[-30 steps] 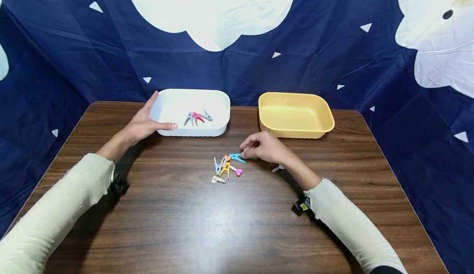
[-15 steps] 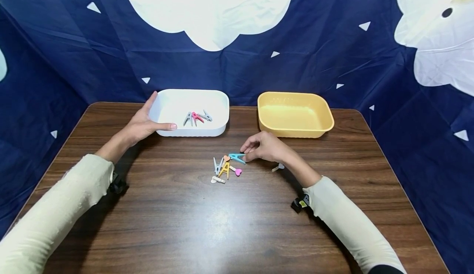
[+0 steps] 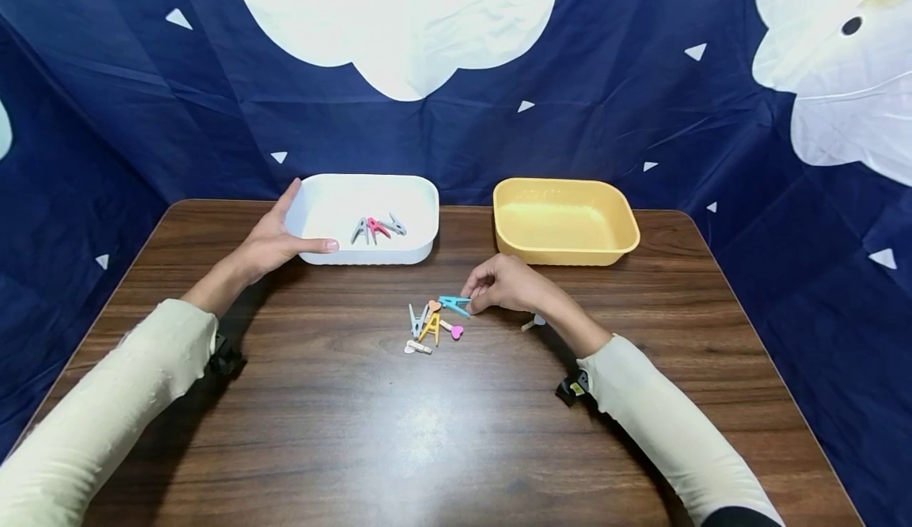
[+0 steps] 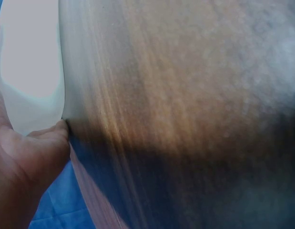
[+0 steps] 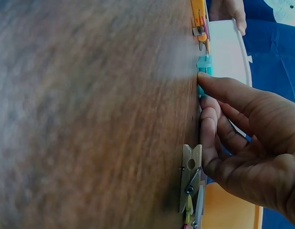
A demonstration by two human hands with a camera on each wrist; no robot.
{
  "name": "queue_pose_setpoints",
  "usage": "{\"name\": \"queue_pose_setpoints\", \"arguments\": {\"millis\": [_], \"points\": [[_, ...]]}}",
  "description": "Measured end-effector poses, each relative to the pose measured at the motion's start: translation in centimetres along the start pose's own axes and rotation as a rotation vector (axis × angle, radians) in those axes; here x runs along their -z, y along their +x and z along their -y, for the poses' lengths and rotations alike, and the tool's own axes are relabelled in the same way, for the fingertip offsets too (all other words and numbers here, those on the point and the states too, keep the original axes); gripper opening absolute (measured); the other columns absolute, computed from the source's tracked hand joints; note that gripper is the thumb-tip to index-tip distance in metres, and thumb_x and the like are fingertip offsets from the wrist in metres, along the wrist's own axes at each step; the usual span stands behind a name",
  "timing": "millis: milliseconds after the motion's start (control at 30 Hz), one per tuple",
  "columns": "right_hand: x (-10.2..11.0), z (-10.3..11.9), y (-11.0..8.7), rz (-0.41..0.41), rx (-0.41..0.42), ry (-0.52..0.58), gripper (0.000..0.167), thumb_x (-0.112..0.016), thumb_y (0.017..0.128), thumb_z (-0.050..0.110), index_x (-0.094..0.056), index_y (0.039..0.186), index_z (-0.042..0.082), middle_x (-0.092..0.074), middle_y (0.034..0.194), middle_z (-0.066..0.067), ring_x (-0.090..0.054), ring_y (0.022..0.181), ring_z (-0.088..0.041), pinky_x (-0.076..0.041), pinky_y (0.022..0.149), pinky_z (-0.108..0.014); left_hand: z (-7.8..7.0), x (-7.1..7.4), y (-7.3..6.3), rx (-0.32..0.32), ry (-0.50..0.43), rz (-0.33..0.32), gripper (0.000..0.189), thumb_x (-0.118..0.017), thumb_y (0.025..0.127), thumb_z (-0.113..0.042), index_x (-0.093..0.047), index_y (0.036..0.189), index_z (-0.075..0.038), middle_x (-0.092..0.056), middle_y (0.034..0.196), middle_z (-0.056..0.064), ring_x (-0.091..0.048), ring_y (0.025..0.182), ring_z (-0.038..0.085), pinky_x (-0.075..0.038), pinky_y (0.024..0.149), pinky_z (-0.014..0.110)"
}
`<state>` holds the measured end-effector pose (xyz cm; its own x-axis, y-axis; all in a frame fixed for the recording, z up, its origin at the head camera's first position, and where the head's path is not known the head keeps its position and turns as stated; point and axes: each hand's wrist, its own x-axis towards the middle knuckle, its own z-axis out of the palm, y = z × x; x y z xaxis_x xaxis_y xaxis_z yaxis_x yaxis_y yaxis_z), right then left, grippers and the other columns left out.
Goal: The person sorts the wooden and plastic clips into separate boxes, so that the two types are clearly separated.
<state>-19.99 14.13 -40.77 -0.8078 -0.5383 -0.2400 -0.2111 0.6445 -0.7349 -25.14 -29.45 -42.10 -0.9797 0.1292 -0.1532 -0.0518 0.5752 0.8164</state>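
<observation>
The right hand [image 3: 507, 283] has a pinching grip on the blue clothespin [image 3: 452, 303], which lies on the bench [image 3: 335, 408] beside other clothespins [image 3: 433, 327], its right end hidden by that hand. The left hand [image 3: 272, 244] grips the left end of the white bin [image 3: 378, 258], most of its fingers out of sight. The right forearm [image 3: 575, 329] partly covers a wooden clothespin [image 3: 528, 326]; the left wrist view cuts off the bin.
</observation>
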Motion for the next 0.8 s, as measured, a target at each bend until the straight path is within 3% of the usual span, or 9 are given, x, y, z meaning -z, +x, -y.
{"name": "queue_pose_setpoints", "arguments": {"millis": [800], "points": [[-0.22, 0.43, 0.24, -0.032, -0.007, -0.003, 0.006, -0.087, 0.093, 0.006, -0.087, 0.097, 0.011, -0.079, 0.086, 0.002, -0.066, 0.08, -0.009, -0.053, 0.072, -0.023, -0.04, -0.05, 0.13, -0.006, 0.002, 0.003, 0.145, -0.098, 0.091, -0.033, 0.017, 0.18, -0.03, 0.013, 0.19, -0.001, 0.01, 0.178, 0.031, -0.001, 0.144, 0.063]]}}
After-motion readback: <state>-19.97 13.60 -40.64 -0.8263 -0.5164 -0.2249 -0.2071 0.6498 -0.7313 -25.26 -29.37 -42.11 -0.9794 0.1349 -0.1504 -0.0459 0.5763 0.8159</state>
